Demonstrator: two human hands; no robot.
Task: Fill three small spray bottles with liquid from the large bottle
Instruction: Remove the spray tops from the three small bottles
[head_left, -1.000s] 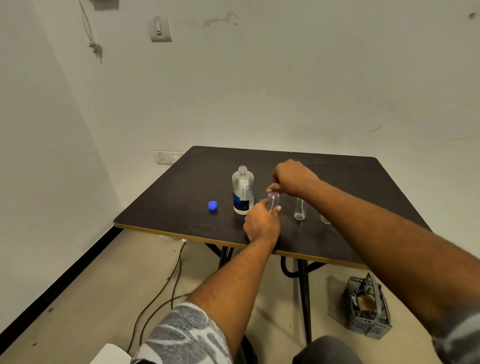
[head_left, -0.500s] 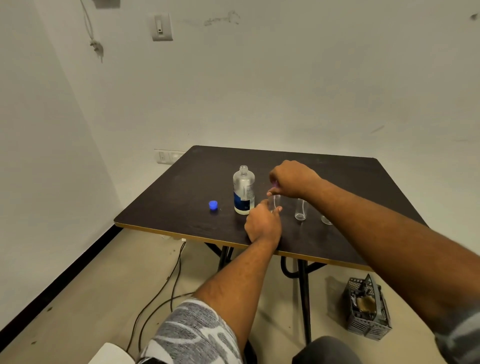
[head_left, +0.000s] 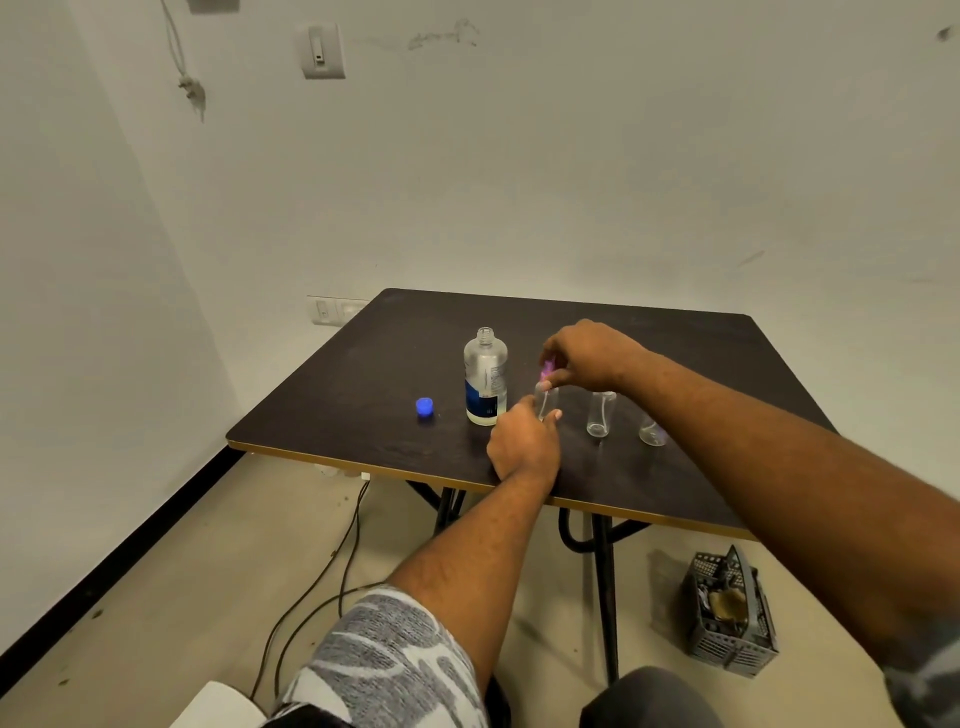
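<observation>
Clear plastic makes up the first small spray bottle (head_left: 545, 401), which stands upright on the dark worktop (head_left: 675, 358) between the two hands. The left hand (head_left: 523, 447) is wrapped around its lower part from the near side, thumb and fingers closed on its body. The right hand (head_left: 587, 354) sits just above the bottle's mouth, fingers pinched on a pink spray top (head_left: 545, 371) whose thin tube reaches down into the bottle; whether the top is seated or lifted I cannot tell.

Just beyond the left hand's knuckles, on its left side, stands the large bottle (head_left: 485, 376), upright, uncapped, clear with a blue label, touching neither hand. Farther out on that same side lies its blue cap (head_left: 425, 406), alone on the worktop. Under the right wrist stands a second small bottle (head_left: 600, 414), open at the top, and a third (head_left: 652, 431) shows just past it, partly hidden behind the right forearm.

Both forearms are bare, with a grey-and-white patterned sleeve (head_left: 384, 660) at the left elbow. Below the right forearm, on the floor, sits a grey slotted basket (head_left: 730, 613). Dark cables (head_left: 332, 566) trail across the floor under the left arm.
</observation>
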